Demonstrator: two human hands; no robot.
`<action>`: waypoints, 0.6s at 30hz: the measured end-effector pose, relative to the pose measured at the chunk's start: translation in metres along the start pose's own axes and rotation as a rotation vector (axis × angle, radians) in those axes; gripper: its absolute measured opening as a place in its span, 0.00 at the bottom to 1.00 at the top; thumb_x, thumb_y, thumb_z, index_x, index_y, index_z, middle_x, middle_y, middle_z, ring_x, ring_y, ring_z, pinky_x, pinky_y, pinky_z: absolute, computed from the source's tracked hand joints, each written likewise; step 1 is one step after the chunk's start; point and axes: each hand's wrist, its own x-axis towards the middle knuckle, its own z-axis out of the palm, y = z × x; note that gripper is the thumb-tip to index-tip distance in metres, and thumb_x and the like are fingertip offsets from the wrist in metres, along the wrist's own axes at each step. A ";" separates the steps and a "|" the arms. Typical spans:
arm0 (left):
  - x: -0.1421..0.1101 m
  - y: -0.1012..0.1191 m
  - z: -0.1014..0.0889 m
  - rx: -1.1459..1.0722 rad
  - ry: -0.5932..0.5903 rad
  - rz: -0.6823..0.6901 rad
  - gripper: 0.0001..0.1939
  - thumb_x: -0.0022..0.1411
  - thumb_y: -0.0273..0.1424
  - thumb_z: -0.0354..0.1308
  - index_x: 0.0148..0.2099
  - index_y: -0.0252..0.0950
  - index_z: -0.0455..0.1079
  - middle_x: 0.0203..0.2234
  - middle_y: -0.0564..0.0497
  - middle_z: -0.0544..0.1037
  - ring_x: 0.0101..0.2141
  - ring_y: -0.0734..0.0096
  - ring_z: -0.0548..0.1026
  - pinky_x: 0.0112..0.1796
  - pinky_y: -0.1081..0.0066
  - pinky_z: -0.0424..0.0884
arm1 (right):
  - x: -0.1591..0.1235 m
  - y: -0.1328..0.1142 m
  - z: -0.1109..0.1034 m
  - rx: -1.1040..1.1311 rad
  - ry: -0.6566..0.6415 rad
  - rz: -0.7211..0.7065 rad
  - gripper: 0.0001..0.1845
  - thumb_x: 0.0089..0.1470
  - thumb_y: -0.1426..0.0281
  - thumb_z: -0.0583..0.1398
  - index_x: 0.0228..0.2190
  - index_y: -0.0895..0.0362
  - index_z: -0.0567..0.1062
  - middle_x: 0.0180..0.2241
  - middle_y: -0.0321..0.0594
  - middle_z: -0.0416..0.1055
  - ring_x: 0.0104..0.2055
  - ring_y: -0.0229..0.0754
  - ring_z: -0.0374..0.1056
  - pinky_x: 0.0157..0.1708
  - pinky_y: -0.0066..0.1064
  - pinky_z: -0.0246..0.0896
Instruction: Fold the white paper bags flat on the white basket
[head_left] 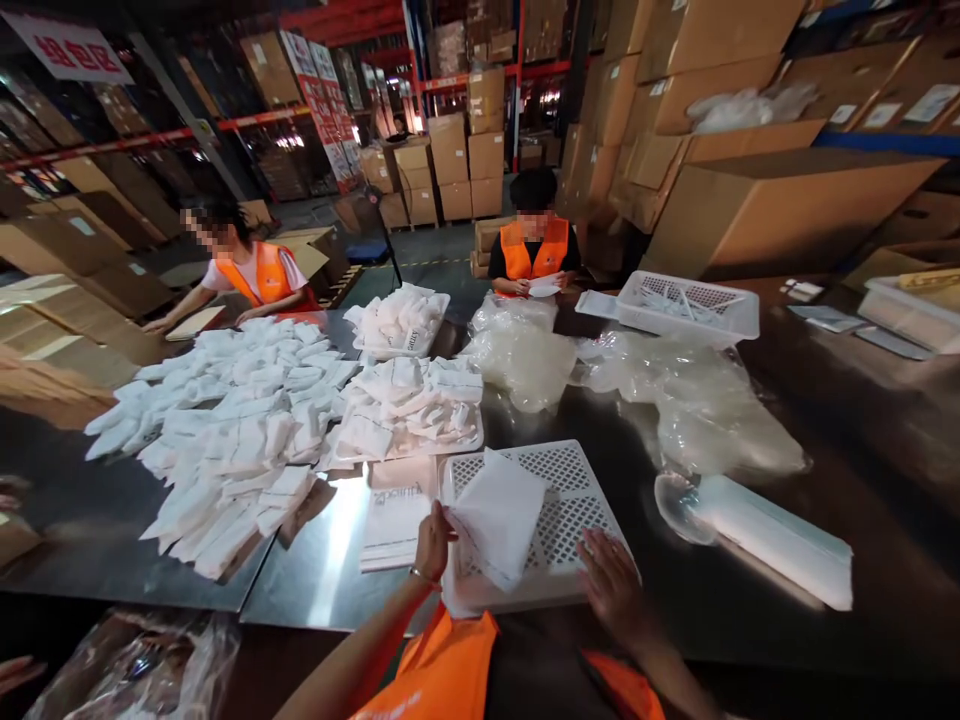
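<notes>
Left hand [433, 545] pinches white packet [496, 515] by left edge, over perforated tray [570, 480] at table's near edge; right hand [611, 580] flat, fingers spread, on tray's right rim, empty.

Bare metal table [750, 590] right of the white tray [577, 480]; packet heap [225, 440] crowding the left.

A large heap of white packets [225, 440] covers the metal surface [825, 420]. Beyond the heap sit two people in orange vests [259, 272]; right of it lie clear plastic bags [675, 390].
</notes>
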 end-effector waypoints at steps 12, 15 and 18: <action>0.087 0.037 -0.039 0.699 -0.543 0.817 0.18 0.62 0.22 0.54 0.49 0.47 0.74 0.58 0.49 0.69 0.62 0.63 0.60 0.63 0.54 0.48 | 0.081 -0.060 0.066 0.061 -0.066 -0.354 0.30 0.52 0.80 0.52 0.56 0.54 0.67 0.56 0.44 0.68 0.62 0.52 0.56 0.59 0.53 0.51; 0.098 0.056 -0.030 0.656 -0.766 0.854 0.16 0.61 0.23 0.57 0.46 0.49 0.76 0.55 0.50 0.73 0.60 0.65 0.64 0.63 0.56 0.50 | 0.082 -0.058 0.076 0.104 -0.066 -0.349 0.32 0.52 0.81 0.50 0.58 0.54 0.64 0.55 0.45 0.68 0.61 0.51 0.58 0.62 0.54 0.46; 0.098 0.073 -0.020 0.522 -0.867 0.826 0.10 0.56 0.25 0.62 0.38 0.47 0.78 0.49 0.51 0.78 0.55 0.65 0.70 0.60 0.60 0.58 | 0.084 -0.040 0.072 0.272 -0.083 -0.377 0.33 0.53 0.79 0.48 0.60 0.54 0.61 0.55 0.44 0.69 0.61 0.50 0.60 0.62 0.55 0.46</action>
